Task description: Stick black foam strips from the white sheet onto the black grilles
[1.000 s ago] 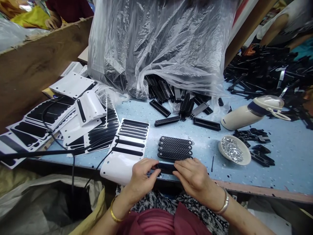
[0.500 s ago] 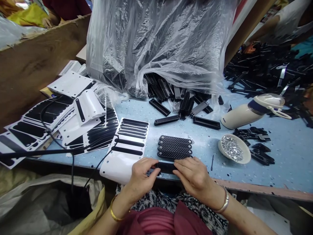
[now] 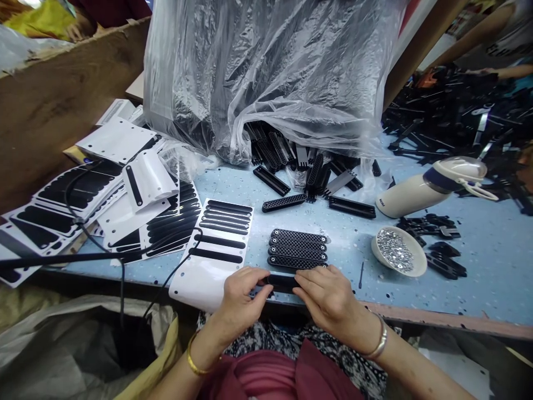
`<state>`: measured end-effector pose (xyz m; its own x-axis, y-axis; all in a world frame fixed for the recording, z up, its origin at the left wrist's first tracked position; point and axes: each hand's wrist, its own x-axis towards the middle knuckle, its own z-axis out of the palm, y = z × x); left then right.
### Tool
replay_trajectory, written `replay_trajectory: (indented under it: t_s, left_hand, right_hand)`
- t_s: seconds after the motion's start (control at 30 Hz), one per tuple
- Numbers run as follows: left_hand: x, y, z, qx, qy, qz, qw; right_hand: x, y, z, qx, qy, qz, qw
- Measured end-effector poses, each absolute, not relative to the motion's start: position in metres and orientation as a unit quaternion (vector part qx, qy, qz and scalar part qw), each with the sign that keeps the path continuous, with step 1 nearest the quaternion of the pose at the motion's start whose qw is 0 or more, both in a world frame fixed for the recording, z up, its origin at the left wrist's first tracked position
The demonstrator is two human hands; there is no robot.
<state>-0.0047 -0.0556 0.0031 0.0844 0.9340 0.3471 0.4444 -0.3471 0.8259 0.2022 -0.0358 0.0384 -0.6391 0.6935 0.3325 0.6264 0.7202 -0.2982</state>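
Observation:
Near the table's front edge, a long black plastic strip-like piece (image 3: 282,282) spans between my two hands. My left hand (image 3: 245,291) pinches its left end between thumb and fingers. On the other end, the fingers of my right hand (image 3: 325,291) press down and cover that part. Just behind lie several black textured pieces (image 3: 297,249) side by side, with small metal rings at their ends. To the left is a white sheet (image 3: 208,278) bearing black rounded stickers (image 3: 220,240).
A bowl (image 3: 385,268) of small metal parts and a cream bottle (image 3: 410,194) stand on the right. Loose black pieces (image 3: 310,178) spill from under a plastic bag (image 3: 266,72). Sticker sheets (image 3: 116,139) and a black cable (image 3: 125,256) lie left. Another person's arm (image 3: 474,36) shows far right.
My hands stay on the black piece, the right fingers shifted very slightly left. At the far right, the other person's arm has moved.

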Motion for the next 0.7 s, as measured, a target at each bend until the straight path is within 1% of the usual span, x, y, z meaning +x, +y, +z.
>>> replay_trajectory:
  t_s: [0.13, 0.4, 0.7]
  left_hand:
    - [-0.005, -0.056, 0.004, 0.680, 0.506, 0.453, 0.277]
    - [-0.005, -0.052, 0.004, 0.712, 0.446, 0.476, 0.261]
    - [-0.003, -0.052, 0.004, 0.725, 0.442, 0.472, 0.236]
  right_hand:
    - [0.202, -0.036, 0.038, -0.366, -0.902, 0.074, 0.216]
    - [0.206, -0.035, 0.037, -0.367, -0.900, 0.075, 0.222]
    - [0.212, -0.038, 0.027, -0.357, -0.894, 0.080, 0.259]
